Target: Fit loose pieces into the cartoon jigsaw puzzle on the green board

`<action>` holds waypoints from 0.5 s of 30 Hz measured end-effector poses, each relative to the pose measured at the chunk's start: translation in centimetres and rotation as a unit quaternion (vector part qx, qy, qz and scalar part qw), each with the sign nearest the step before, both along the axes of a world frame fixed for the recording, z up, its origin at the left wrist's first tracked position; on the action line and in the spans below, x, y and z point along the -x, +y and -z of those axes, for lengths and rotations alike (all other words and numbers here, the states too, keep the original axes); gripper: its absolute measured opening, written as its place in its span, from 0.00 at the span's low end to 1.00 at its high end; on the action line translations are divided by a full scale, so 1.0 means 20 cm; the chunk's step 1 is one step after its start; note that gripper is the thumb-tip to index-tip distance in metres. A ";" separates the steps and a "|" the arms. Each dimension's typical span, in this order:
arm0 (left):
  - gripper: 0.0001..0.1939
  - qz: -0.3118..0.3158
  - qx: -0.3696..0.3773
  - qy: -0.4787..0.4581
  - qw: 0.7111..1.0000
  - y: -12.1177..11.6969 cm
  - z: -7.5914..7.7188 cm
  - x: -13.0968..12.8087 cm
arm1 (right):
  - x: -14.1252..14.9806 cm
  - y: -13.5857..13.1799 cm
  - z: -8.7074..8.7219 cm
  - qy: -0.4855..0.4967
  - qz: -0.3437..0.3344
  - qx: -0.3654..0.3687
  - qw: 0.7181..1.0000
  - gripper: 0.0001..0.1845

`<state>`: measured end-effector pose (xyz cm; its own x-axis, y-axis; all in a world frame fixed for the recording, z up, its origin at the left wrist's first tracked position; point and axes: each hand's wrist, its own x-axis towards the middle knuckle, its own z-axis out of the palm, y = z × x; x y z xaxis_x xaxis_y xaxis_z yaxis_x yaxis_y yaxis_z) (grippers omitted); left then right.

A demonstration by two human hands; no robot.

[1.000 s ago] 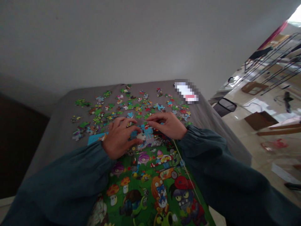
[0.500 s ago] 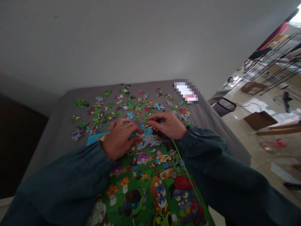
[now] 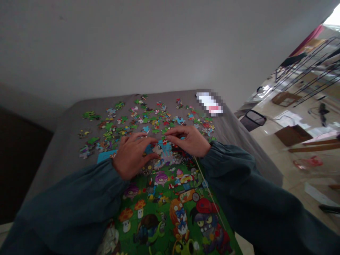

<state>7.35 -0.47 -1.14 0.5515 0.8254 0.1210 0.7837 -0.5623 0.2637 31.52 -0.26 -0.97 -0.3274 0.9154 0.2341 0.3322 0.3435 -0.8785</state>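
A jigsaw puzzle (image 3: 170,202) with cartoon plants and zombies on green stretches from the table's middle toward me. At its far edge, my left hand (image 3: 135,152) rests with thumb and forefinger apart and nothing visible between them. Opposite it, my right hand (image 3: 188,140) pinches thumb and forefinger around a small puzzle piece (image 3: 165,141), mostly hidden, with red and white on it. Light-blue pieces (image 3: 165,147) lie joined just under these fingertips. Part of a blue board (image 3: 105,156) shows left of my left hand.
Many loose puzzle pieces (image 3: 156,118) are scattered over the grey cloth (image 3: 63,141) beyond my hands. A phone with a blurred screen (image 3: 209,103) lies at the back right. Behind the table stands a wall (image 3: 148,46). Cardboard boxes (image 3: 293,135) sit on the floor at right.
My left hand has drawn back slightly to the left, its thumb and forefinger spreading away from the light-blue pieces. My right hand has stayed nearly still.
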 end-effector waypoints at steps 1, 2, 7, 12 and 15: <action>0.19 0.002 0.003 0.001 1.000 0.00 0.00 0.00 | 0.00 0.00 0.00 0.000 -0.001 -0.001 1.000 0.11; 0.18 0.004 0.007 0.003 1.000 0.00 -0.01 0.00 | 0.00 0.00 0.00 0.001 -0.002 -0.002 1.000 0.11; 0.13 0.031 0.046 -0.022 0.998 0.00 -0.01 0.01 | 0.00 0.00 0.00 0.002 -0.003 -0.007 1.000 0.12; 0.14 0.031 0.113 -0.079 0.990 0.02 0.00 0.02 | 0.00 0.00 0.00 0.003 -0.005 -0.005 1.000 0.11; 0.18 0.004 0.168 -0.153 0.974 0.01 -0.02 0.01 | 0.00 0.00 0.00 0.026 -0.015 0.013 0.999 0.11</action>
